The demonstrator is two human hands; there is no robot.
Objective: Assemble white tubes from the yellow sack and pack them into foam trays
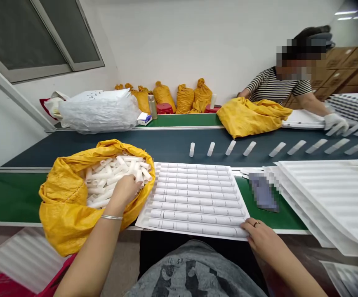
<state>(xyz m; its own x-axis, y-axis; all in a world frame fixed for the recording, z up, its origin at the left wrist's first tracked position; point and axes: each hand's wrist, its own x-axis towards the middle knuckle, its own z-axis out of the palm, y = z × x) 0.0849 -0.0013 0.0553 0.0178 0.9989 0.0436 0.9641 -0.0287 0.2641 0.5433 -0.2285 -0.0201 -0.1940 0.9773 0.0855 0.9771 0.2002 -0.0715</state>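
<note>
At the left, an open yellow woven bag (64,185) holds a heap of short white plastic tubes (107,179). My left hand (126,190) reaches into it, its fingers closed at a white tube (139,176) near the bag's right side; the fingertips are partly hidden. Beside the bag, a white ribbed tray (140,220) lies flat at the bench's front edge, bearing long rows of white cylinders (194,202) with small dark print and lines. At the tray's near right corner, my right hand (261,237) grips the edge, thumb on top.
Capped white tubes (210,149) stand in a line along the dark conveyor belt (166,142). Stacked white trays (327,198) overhang the bench at right. Across the belt, a co-worker's gloved hand (336,122) reaches for tubes, near another yellow bag (250,115). A plastic-wrapped stack (101,109) sits far left.
</note>
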